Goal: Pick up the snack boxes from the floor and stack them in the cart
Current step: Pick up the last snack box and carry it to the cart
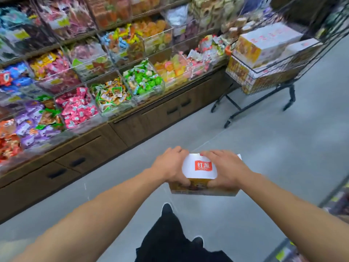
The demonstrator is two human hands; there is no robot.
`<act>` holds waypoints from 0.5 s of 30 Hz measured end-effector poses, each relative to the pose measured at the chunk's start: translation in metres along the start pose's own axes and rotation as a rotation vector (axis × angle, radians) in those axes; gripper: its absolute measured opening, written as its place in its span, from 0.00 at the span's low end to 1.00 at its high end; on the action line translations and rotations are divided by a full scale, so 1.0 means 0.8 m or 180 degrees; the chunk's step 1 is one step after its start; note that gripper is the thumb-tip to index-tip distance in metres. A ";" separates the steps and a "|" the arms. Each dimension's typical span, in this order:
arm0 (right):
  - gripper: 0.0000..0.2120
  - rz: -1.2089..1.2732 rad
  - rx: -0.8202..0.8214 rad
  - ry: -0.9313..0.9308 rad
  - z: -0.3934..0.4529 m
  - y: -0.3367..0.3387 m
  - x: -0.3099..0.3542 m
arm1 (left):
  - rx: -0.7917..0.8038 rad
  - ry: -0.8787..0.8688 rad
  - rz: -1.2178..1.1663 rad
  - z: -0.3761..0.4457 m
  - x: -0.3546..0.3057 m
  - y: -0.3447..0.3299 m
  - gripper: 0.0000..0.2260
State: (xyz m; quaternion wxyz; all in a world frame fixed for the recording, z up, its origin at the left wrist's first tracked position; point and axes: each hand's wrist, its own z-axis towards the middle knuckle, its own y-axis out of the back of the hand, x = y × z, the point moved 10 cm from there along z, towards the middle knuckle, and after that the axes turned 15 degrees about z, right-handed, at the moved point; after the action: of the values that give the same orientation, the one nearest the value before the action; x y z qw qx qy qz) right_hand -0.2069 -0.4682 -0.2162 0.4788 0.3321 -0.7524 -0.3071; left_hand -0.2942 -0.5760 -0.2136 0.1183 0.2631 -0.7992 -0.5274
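Note:
A snack box (200, 172) with a white top, a red logo and yellow printed sides is held in the air in front of me, above the grey floor. My left hand (171, 164) grips its left end and my right hand (225, 168) grips its right end, fingers over the top and thumbs on the near side. The black wire cart (279, 72) stands at the upper right, a few steps away. Several similar white and yellow boxes (264, 44) are stacked in it.
A long shelf unit (132, 125) with clear bins of colourful wrapped snacks and wooden drawers below runs along the left. Another rack edge (336, 193) shows at the right. Grey floor (273, 152) lies between me and the cart. My dark trousers and shoes (168, 210) are below the box.

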 end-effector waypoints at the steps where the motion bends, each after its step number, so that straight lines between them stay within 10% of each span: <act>1: 0.47 0.0042 -0.0029 -0.0073 -0.002 0.012 -0.021 | 0.0012 -0.0065 0.0039 0.021 -0.016 0.007 0.39; 15: 0.51 0.0005 -0.0451 -0.1303 0.021 0.245 -0.386 | -0.0192 -0.0706 0.0161 0.374 -0.206 0.128 0.38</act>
State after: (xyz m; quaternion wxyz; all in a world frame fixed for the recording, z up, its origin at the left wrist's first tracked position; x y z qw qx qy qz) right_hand -0.1635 -0.1048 -0.2287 0.3384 0.2277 -0.8107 -0.4199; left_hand -0.3269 -0.2209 -0.2307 0.0503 0.1792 -0.7975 -0.5739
